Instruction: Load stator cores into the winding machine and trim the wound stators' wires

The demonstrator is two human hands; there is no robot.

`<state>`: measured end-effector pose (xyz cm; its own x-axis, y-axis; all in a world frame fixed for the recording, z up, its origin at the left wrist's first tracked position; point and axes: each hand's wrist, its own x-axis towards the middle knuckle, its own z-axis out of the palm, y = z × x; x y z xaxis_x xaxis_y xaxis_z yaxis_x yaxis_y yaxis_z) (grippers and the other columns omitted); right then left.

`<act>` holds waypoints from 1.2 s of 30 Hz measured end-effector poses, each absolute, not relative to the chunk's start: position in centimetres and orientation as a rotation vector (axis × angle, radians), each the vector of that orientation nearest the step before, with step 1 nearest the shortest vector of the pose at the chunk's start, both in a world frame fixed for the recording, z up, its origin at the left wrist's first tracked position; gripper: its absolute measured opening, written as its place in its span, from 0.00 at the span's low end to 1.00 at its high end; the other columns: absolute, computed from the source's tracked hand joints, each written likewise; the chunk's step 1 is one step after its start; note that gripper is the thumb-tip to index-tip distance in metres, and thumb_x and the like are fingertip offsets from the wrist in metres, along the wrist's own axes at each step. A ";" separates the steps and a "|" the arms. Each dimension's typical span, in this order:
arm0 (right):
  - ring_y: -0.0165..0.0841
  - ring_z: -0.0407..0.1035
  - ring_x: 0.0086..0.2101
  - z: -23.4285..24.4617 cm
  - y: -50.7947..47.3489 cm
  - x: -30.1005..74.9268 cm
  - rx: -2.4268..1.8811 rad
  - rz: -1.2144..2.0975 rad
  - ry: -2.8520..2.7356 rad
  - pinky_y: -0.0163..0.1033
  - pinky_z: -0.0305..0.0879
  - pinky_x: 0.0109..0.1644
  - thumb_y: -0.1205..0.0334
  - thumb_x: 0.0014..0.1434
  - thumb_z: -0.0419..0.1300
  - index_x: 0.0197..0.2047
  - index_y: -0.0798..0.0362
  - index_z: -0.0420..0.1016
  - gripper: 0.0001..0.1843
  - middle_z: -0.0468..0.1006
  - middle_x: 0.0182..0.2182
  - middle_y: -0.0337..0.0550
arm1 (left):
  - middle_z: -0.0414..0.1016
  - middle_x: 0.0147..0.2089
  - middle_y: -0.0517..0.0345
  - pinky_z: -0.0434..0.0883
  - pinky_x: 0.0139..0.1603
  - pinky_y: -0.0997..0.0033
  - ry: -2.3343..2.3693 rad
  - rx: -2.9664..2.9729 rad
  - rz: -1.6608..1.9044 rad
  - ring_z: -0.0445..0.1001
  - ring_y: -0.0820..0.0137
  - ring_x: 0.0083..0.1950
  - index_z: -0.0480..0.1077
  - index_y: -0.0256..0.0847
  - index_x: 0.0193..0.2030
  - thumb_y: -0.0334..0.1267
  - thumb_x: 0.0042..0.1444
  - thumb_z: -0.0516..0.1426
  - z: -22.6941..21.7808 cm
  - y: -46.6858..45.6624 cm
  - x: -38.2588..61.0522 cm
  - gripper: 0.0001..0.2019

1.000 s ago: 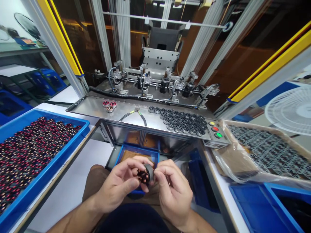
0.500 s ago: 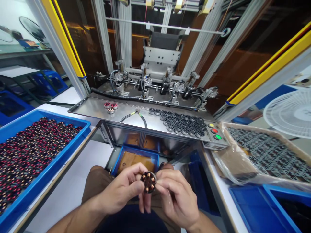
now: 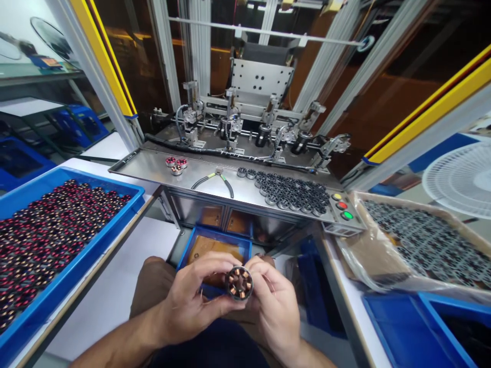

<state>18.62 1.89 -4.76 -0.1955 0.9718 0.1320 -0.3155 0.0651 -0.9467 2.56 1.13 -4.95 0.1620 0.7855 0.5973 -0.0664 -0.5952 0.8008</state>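
Both my hands hold one small round motor part [image 3: 239, 283], a dark ring with copper windings facing up at me. My left hand [image 3: 192, 301] pinches its left side with thumb and fingers. My right hand [image 3: 274, 301] wraps its right side from below. The part is held over my lap, above a small blue bin [image 3: 215, 244] under the bench.
A large blue tray [image 3: 95, 245] of red-wound stators lies at my left. The steel shelf [image 3: 153, 171] carries three wound stators [image 3: 176, 165], pliers [image 3: 215, 180], a pile of dark rings [image 3: 291, 190] and coloured buttons [image 3: 342, 206]. A bagged box of rings [image 3: 422, 240] sits right.
The part has turned from edge-on to face-up, and my hands have shifted slightly right and closer round it. The camera view has tilted a little.
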 end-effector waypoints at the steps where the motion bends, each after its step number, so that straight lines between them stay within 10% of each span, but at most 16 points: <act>1: 0.25 0.64 0.25 -5.0 1.9 18.6 -0.777 1.513 -1.106 0.31 0.62 0.30 0.58 0.65 0.58 0.27 0.54 0.70 0.15 0.68 0.25 0.36 | 0.74 0.54 0.51 0.74 0.54 0.70 0.707 1.780 1.532 0.74 0.65 0.55 0.62 0.48 0.60 0.23 0.49 0.66 -5.0 1.2 2.5 0.33; 26: 0.26 0.63 0.26 -5.6 1.7 18.5 -0.794 1.522 -1.080 0.32 0.61 0.31 0.58 0.65 0.58 0.27 0.54 0.69 0.15 0.68 0.24 0.36 | 0.75 0.54 0.49 0.73 0.58 0.69 0.734 1.823 1.498 0.73 0.65 0.58 0.63 0.44 0.60 0.21 0.52 0.62 -5.4 0.7 1.9 0.30; 36: 0.30 0.69 0.31 -4.2 2.4 20.2 -0.737 0.783 -1.641 0.36 0.67 0.34 0.72 0.62 0.56 0.36 0.53 0.71 0.06 0.72 0.29 0.41 | 0.74 0.58 0.54 0.69 0.61 0.72 0.633 1.361 1.410 0.72 0.66 0.60 0.66 0.49 0.57 0.25 0.47 0.68 -5.1 -0.2 2.4 0.31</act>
<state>20.17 2.38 -4.17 -0.1866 0.8029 0.5662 0.0647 0.5851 -0.8083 2.42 -0.20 -5.15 0.1721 0.9033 0.3931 -0.3061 -0.3303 0.8929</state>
